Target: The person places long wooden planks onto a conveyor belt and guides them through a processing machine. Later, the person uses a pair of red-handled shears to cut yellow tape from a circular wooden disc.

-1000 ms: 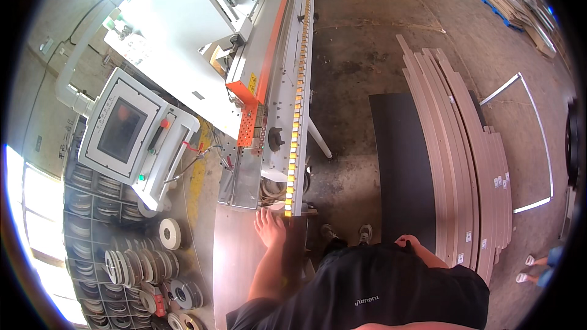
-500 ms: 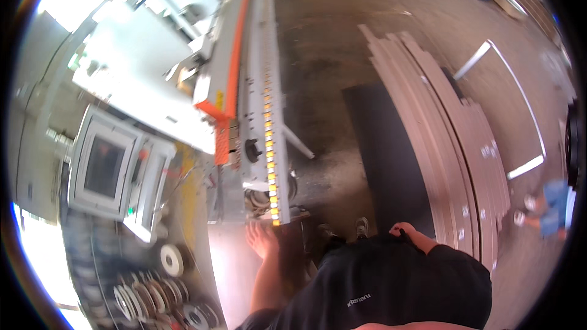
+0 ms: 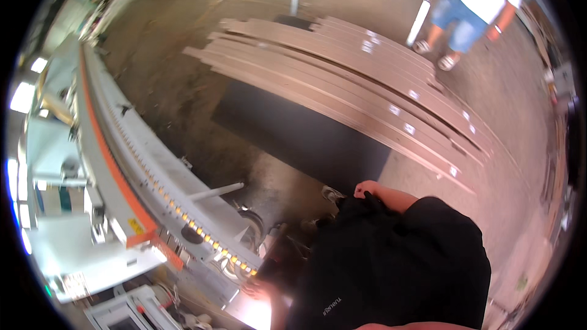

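Note:
My left hand (image 3: 258, 290) lies with its fingers stretched out on a shiny panel (image 3: 252, 313) at the near end of a long machine (image 3: 131, 201). Glare washes out much of that panel. Beside this hand a row of yellow rollers (image 3: 208, 238) runs along the machine's rail. My right hand (image 3: 368, 189) is closed in front of my black shirt, above the floor. Whatever its fingers hold, if anything, is hidden from me.
Long brown boards (image 3: 342, 79) lie stacked across the floor, partly over a dark sheet (image 3: 293, 134). A person (image 3: 474, 12) stands beyond them by a white frame (image 3: 419, 21). At lower left is a control panel (image 3: 125, 311). A grey bar (image 3: 214, 192) juts from the machine.
My view has swung to the right, bringing the boards and the person further into it. My left hand stays on the panel; my right hand stays closed near my shirt.

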`<state>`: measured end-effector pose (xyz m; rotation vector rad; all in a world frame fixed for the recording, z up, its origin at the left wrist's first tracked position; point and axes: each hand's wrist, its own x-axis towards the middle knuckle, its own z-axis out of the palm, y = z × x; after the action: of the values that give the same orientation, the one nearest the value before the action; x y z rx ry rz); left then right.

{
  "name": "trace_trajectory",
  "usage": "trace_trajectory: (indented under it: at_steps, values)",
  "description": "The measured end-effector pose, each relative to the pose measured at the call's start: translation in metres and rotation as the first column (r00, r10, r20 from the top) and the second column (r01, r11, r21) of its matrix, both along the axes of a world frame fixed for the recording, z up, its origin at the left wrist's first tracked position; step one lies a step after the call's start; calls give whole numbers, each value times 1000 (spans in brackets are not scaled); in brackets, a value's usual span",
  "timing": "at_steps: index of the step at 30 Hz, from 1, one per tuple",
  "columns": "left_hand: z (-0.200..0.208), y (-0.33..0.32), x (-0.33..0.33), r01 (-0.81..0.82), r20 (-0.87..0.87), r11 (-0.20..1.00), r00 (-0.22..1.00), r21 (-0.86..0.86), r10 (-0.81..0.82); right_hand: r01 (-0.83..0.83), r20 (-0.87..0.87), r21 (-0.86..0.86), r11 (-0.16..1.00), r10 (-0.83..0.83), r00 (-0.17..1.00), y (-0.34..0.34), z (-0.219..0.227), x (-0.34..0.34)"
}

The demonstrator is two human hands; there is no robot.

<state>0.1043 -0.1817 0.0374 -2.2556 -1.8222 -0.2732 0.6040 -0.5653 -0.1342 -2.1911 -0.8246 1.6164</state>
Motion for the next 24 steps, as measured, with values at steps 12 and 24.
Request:
trace_trajectory:
  at_steps: [12,24]
  values:
    - [-5,10,27,6,-159,982,987,-189,-37,526,132,-70,848,-514,847,-127,-10,-92]
    - [7,40,56,-280,-498,821,867,-498,-6,741,434,-95,665,-642,632,-79,19,121]
